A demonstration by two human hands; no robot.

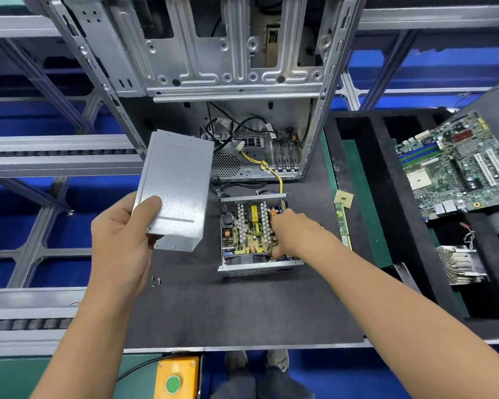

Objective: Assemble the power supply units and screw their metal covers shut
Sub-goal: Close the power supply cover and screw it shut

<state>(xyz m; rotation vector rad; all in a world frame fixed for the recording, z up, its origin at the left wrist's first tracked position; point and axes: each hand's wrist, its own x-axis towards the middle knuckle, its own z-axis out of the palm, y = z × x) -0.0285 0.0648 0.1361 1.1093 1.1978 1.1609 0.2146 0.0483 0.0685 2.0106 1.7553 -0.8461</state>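
An open power supply unit [254, 234], a shallow grey metal tray holding a yellow-green circuit board crowded with silver heat sinks and copper coils, is sitting near the centre of a dark grey felt work mat [242, 309], its top uncovered so the inside can be reached. The right hand [293, 234] is reaching in from four o'clock and resting on the board's right edge, fingers curled down among the parts; whether they are pinching anything cannot be told, though it looks as if they are seating the board or tucking wires before closing. At ten o'clock from the unit, the left hand [121, 240] is holding the bent grey sheet-metal cover [175, 191] off the mat, thumb pressed across its near face and fingers wrapped behind, probably keeping it clear and ready to lower on. Small silver screws [156, 281] are lying loose on the mat at eight o'clock, within reach for fastening. A yellow and black wire bundle [267, 168] is running from the unit toward twelve o'clock, into an open silver computer case [228, 82] standing beyond. At three o'clock, a green memory stick [342, 226] and a small square processor chip [344, 199] are lying at the mat's edge, with a green motherboard [455, 165] and a finned heat sink [460, 264] in a black foam tray [386, 197] further right.
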